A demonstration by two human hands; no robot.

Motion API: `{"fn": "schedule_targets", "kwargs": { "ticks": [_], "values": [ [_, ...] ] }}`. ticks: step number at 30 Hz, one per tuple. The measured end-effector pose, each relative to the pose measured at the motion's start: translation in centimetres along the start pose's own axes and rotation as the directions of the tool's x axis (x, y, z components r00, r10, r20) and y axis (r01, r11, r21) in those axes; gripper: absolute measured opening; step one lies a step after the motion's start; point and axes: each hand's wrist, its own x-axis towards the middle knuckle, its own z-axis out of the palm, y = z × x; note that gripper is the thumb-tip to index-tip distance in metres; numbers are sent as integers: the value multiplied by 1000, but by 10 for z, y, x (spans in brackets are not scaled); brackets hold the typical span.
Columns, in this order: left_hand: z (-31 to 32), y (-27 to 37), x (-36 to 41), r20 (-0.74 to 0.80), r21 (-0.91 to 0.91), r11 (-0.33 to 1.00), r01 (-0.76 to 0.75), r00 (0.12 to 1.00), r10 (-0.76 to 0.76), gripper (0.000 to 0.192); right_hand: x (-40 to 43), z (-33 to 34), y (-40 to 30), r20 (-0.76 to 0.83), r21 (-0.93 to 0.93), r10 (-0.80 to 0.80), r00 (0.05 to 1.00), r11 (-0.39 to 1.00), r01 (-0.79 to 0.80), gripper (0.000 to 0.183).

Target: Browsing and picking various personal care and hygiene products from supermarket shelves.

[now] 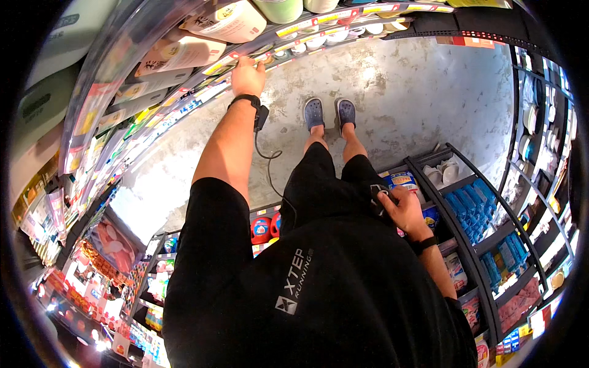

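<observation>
My left hand [248, 79] reaches to the front edge of a stocked shelf, its fingertips at the price-label strip [222, 63]. The fingers are partly turned away, so I cannot tell whether they hold anything. Just above it stand pale pink plastic bottles [225, 23] bearing writing. A black strap with a small black box [261, 117] circles my left wrist, and a thin cable [268, 158] runs from it towards my waist. Near my right hip, my right hand [406, 209] grips a small black device [380, 197], its thumb on top.
Grey concrete floor [409, 92] lies around my clogs [314, 112]. Behind me on the right, a dark rack [416, 177] holds blue packs [469, 200] and white bowls [444, 172]. Red bottles [261, 230] stand close behind my body. More shelving [529, 110] lines the far right.
</observation>
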Motion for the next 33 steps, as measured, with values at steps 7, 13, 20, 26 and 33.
{"fn": "schedule_targets", "kwargs": {
  "ticks": [7,13,20,26,33],
  "values": [
    [-3,12,-18,-11,-109,989,98,995,-100,66,-1,-8,7,10,11,15,1000,1000,-15,48],
    [-1,5,-33,-102,-231,972,-32,995,9,61,-7,-12,28,-21,10,-10,1000,1000,10,48],
    [-49,58,-81,-106,-356,928,-105,992,71,58,2,-45,15,-92,105,-21,996,994,31,52],
    [-125,110,-159,-222,-385,863,-326,941,257,65,26,-95,-7,41,753,-121,992,657,49,46],
    [-233,200,-232,-203,-542,732,-413,910,362,65,5,-180,-106,-99,949,-385,918,241,204,54]
  ]
}}
